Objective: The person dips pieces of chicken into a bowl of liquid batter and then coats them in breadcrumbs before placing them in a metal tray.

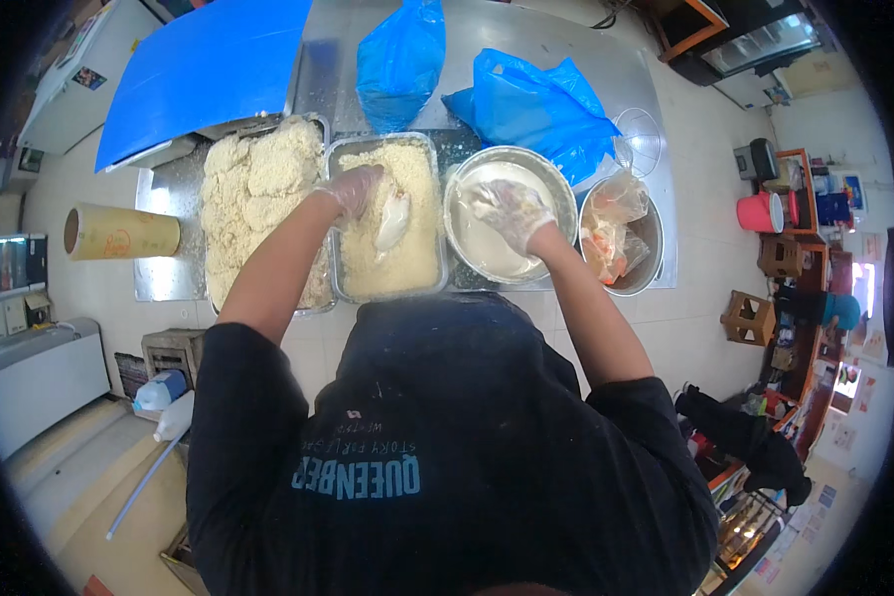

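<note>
A clear tray of pale breadcrumbs [357, 276] lies in front of me, and a batter-coated piece of food [393, 220] rests on the crumbs. My left hand [354, 192], in a clear plastic glove, reaches into this tray beside the coated piece; its fingers are partly hidden. To the right, a round metal bowl holds white batter [503, 175]. My right hand [512, 212], gloved and smeared with batter, is over and partly in it, and whether it grips anything is unclear. Another tray, on the left, is heaped with crumb-coated pieces [264, 190].
A metal pot [652, 261] with plastic bags inside stands right of the bowl. Behind are two blue plastic bags [401, 67] and a wire strainer [638, 134]. A blue board [208, 67] and a yellowish cylindrical container [123, 232] are at the left. Another person [752, 436] is at the far right.
</note>
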The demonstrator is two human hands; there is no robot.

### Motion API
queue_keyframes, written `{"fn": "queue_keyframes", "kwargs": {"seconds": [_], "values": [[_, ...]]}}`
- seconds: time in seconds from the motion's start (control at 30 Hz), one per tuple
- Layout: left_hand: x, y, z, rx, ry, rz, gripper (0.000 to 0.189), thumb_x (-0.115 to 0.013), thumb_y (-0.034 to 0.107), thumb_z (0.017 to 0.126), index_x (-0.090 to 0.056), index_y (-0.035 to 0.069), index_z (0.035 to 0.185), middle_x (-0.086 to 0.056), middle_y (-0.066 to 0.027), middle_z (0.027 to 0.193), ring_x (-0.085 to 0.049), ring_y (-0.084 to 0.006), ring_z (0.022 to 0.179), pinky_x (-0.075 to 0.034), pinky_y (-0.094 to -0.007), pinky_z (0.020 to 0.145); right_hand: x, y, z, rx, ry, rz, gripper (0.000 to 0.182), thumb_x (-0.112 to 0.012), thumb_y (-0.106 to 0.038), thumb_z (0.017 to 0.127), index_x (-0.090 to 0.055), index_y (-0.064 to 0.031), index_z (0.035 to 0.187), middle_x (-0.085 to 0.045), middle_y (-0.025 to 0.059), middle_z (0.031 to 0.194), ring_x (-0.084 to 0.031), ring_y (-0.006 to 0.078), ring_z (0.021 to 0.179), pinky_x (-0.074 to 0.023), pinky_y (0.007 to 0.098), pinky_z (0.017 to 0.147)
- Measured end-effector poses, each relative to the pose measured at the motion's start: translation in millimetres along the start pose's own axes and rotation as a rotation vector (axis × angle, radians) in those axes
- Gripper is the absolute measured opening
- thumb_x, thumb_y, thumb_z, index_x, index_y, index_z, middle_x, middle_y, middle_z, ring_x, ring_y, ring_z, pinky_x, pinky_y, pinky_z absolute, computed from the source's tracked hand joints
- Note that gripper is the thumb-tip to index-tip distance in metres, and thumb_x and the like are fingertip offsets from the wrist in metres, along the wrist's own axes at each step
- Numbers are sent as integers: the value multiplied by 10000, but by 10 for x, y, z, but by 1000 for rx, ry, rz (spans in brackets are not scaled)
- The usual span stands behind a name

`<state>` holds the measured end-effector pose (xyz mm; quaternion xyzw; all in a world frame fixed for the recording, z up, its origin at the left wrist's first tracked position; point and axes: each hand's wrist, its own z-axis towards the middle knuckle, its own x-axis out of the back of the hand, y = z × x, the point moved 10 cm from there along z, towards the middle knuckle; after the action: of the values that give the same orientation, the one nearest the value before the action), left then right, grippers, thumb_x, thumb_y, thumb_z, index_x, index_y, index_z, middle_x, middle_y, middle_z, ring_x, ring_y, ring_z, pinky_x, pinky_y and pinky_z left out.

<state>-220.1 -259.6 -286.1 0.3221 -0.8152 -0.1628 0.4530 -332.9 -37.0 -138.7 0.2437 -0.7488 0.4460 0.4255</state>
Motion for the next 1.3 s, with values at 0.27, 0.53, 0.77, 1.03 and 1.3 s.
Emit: {"fn": "queue_keyframes", "kwargs": {"seconds": [0.27, 0.53, 0.77, 1.03, 1.3], "values": [[34, 787, -494, -82, 104, 876, 819, -717, 129, 749, -360, -81, 1456, -600, -231, 1269, -571, -338, 1228, -446, -361, 1051, -161, 562, -404, -119, -2, 431, 398, -600, -347, 956, -674, -71, 1234, -674, 170, 1208, -611, 318, 1146, -455, 412, 1001], [-386, -144, -450, 227, 173, -776, 923, -690, 506, 846, -362, -119, 1442, -462, -275, 1446, -521, -333, 1298, -398, -427, 1080, -324, 593, -479, 3, 64, 496, 336, -636, -306, 951, -698, -55, 1166, -696, 168, 1139, -634, 324, 1092, -470, 417, 975], [-797, 761, -1192, 525, 362, 246, 959, -772, 398, 758, -344, -85, 1467, -483, -316, 1419, -516, -405, 1312, -428, -418, 1098, -293, 634, -489, -72, 5, 646, 331, -639, -305, 951, -706, -53, 1155, -686, 169, 1165, -629, 319, 1101, -466, 411, 982], [-520, 525, -1239, 285, 794, -231, 905, -841, 284, 700, -420, -58, 1424, -522, -267, 1390, -520, -410, 1278, -429, -440, 1079, -408, 733, -406, 45, 38, 535, 348, -638, -289, 947, -672, -49, 1196, -689, 157, 1149, -631, 308, 1093, -467, 409, 985], [-8, 1338, -596, -130, 754, 466, 921, -608, 516, 896, -247, -15, 1556, -267, -203, 1613, -254, -346, 1501, -179, -493, 1228, -129, 936, -465, -78, 159, 221, 402, -632, -175, 904, -610, -86, 1296, -651, 169, 1233, -619, 329, 1124, -471, 415, 990]]}}
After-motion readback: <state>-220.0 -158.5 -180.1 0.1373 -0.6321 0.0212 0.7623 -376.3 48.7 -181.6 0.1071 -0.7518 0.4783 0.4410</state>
